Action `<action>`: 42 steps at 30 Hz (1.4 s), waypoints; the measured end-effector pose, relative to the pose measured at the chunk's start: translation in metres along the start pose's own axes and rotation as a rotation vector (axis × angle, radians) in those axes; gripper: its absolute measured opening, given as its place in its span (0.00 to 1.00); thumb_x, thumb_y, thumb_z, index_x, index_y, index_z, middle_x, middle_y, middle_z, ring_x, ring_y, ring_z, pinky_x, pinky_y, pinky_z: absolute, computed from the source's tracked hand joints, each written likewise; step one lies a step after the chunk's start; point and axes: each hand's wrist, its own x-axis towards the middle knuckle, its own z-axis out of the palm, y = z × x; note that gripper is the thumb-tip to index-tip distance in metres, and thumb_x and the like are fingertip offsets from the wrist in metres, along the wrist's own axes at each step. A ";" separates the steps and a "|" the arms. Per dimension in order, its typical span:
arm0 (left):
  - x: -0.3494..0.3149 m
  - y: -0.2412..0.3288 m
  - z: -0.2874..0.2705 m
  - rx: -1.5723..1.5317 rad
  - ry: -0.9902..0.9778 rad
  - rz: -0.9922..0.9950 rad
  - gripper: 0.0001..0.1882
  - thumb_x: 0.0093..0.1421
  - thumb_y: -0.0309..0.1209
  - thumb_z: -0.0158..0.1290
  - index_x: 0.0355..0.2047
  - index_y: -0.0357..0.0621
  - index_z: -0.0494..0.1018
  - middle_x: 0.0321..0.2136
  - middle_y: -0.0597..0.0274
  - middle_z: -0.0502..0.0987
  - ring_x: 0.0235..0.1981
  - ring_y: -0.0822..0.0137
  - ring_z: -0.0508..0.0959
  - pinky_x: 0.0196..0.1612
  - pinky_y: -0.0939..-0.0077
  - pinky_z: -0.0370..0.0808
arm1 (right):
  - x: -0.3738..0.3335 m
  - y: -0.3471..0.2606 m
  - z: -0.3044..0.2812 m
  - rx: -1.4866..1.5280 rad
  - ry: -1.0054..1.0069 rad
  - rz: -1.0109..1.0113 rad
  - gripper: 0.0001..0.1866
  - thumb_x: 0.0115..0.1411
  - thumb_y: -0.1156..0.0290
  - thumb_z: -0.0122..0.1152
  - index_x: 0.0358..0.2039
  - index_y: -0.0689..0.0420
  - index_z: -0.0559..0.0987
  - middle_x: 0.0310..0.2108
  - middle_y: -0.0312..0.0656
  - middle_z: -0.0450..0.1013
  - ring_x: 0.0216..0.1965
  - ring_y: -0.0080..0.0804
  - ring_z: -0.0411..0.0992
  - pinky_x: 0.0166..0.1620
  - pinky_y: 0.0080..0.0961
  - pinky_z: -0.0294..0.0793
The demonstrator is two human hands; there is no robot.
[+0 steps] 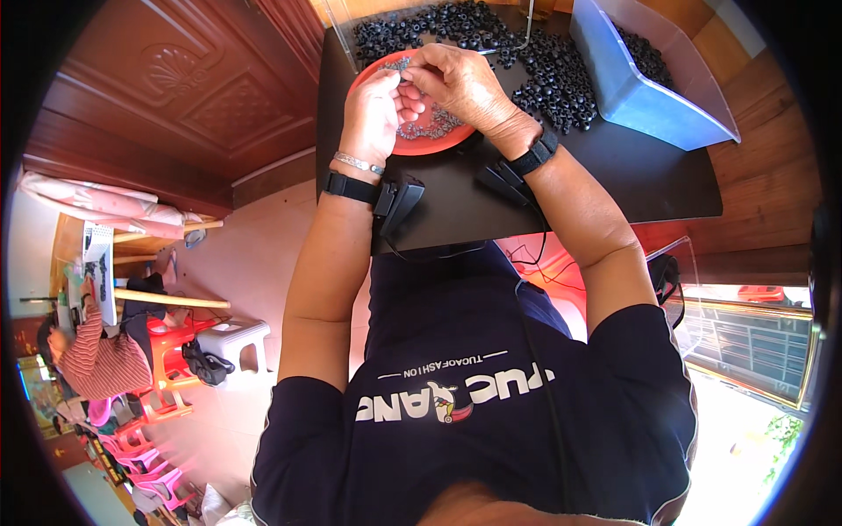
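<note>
Before you: one black table (631, 175). Resting on it you have a red round plate (373, 74), a loose heap of small black ring parts (553, 79), and a blue-and-clear bin (645, 92) at its right side.

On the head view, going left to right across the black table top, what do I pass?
Red plate with the left hand and right hand over it → loose pile of small black ring parts → blue bin of the same parts.
</note>
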 end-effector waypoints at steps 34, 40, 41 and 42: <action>0.006 0.009 -0.021 -0.106 -0.019 0.032 0.12 0.62 0.36 0.43 0.33 0.39 0.70 0.29 0.56 0.75 0.29 0.63 0.74 0.34 0.73 0.70 | 0.008 0.012 -0.015 0.038 -0.006 0.115 0.08 0.52 0.65 0.62 0.31 0.54 0.79 0.26 0.40 0.76 0.30 0.38 0.75 0.35 0.29 0.74; 0.007 0.009 -0.023 -0.132 -0.025 0.037 0.12 0.62 0.35 0.43 0.31 0.40 0.70 0.28 0.56 0.75 0.28 0.63 0.74 0.34 0.73 0.70 | 0.010 0.027 -0.027 -0.078 -0.145 0.217 0.09 0.53 0.66 0.60 0.33 0.56 0.79 0.27 0.43 0.77 0.29 0.35 0.76 0.36 0.25 0.74; 0.007 0.009 -0.023 -0.127 -0.026 0.037 0.12 0.61 0.35 0.43 0.31 0.40 0.70 0.28 0.57 0.75 0.28 0.63 0.74 0.34 0.72 0.70 | 0.010 0.029 -0.029 -0.134 -0.190 0.214 0.09 0.53 0.66 0.61 0.33 0.55 0.79 0.27 0.43 0.77 0.29 0.36 0.76 0.36 0.26 0.74; 0.008 0.008 -0.023 -0.131 -0.029 0.040 0.12 0.61 0.35 0.43 0.31 0.40 0.70 0.28 0.57 0.75 0.28 0.63 0.74 0.34 0.72 0.70 | 0.010 0.031 -0.032 -0.190 -0.235 0.212 0.09 0.52 0.65 0.61 0.33 0.55 0.79 0.27 0.43 0.77 0.29 0.37 0.76 0.36 0.27 0.74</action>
